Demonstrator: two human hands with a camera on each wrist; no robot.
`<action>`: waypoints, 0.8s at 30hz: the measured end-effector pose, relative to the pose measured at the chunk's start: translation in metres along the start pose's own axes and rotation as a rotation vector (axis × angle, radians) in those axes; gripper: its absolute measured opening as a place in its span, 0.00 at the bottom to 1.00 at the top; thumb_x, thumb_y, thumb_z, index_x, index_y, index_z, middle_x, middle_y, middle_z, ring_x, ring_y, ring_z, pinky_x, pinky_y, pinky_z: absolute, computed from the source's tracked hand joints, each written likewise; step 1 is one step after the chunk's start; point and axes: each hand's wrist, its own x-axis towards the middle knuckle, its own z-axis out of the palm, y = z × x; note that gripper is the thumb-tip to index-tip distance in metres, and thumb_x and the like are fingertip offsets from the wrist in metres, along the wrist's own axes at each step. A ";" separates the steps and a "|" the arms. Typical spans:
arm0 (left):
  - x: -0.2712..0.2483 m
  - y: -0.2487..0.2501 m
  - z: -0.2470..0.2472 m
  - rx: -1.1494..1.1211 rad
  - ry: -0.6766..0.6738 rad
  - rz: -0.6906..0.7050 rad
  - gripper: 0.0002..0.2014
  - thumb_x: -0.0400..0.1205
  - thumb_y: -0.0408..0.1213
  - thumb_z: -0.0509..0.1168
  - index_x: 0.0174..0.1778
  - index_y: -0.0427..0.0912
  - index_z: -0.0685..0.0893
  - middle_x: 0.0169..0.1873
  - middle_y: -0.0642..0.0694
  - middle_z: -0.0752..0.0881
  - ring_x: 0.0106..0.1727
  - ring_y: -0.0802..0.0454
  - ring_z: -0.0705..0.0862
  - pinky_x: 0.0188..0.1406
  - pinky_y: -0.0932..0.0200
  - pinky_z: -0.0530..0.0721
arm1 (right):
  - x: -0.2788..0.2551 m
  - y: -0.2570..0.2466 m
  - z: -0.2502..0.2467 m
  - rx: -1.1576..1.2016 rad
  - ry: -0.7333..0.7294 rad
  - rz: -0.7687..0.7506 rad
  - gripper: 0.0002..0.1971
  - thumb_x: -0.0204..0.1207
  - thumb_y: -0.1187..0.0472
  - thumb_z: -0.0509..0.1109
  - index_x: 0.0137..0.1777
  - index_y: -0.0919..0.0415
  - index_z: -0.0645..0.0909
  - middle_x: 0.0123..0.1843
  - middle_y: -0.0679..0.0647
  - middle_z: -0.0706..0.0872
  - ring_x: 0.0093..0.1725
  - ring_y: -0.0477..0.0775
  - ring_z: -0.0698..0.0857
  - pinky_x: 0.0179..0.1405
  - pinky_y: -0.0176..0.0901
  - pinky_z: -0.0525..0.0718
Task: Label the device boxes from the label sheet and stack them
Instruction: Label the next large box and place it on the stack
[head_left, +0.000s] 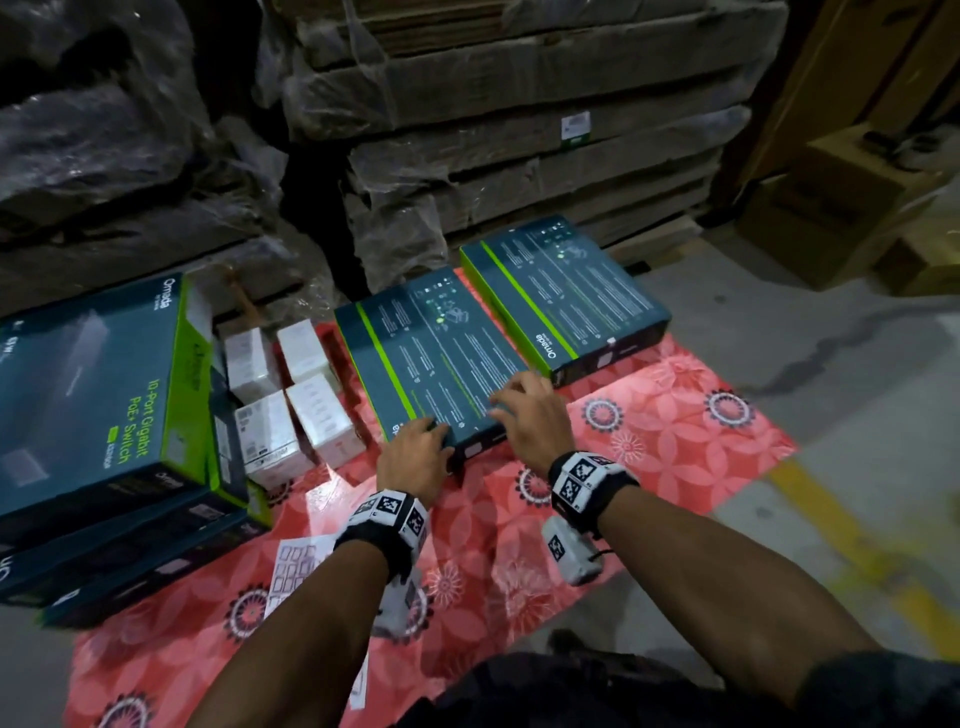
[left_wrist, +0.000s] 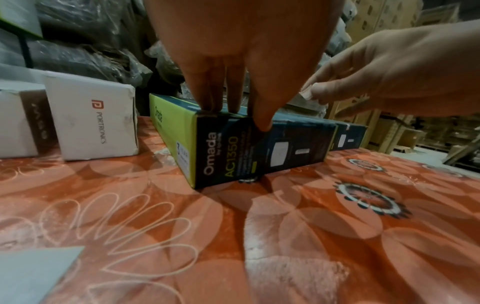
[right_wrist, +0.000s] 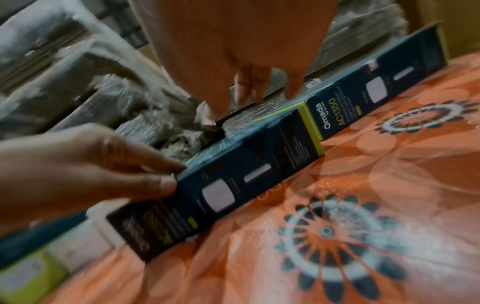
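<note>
teal box side reads ac1350, left wrist only.

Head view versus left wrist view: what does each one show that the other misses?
Head only: the label sheet near the left forearm, the stacked switch boxes, four white boxes. Left wrist only: the near box's AC1350 end print and the label pinched in the right hand. Both: the left hand resting on that box, the second box beside it, the mat.
</note>
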 end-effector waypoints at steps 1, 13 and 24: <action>0.000 -0.001 -0.001 0.012 -0.004 0.003 0.12 0.84 0.44 0.62 0.60 0.44 0.83 0.59 0.46 0.81 0.60 0.43 0.81 0.52 0.49 0.82 | -0.002 -0.001 0.001 -0.014 0.014 -0.038 0.06 0.75 0.56 0.76 0.45 0.58 0.89 0.49 0.57 0.81 0.52 0.61 0.77 0.55 0.54 0.77; -0.003 0.003 -0.006 0.125 -0.084 0.033 0.12 0.88 0.44 0.56 0.62 0.44 0.77 0.59 0.46 0.77 0.62 0.45 0.79 0.47 0.48 0.79 | -0.002 -0.008 0.007 -0.201 -0.106 -0.189 0.05 0.78 0.61 0.71 0.43 0.57 0.87 0.44 0.54 0.77 0.45 0.59 0.74 0.43 0.49 0.68; -0.004 0.002 -0.007 0.112 -0.099 0.023 0.14 0.88 0.44 0.55 0.66 0.44 0.77 0.60 0.47 0.76 0.62 0.45 0.79 0.48 0.48 0.80 | -0.003 -0.011 0.011 -0.250 -0.138 -0.260 0.19 0.71 0.49 0.54 0.35 0.54 0.85 0.39 0.52 0.77 0.39 0.58 0.77 0.39 0.45 0.64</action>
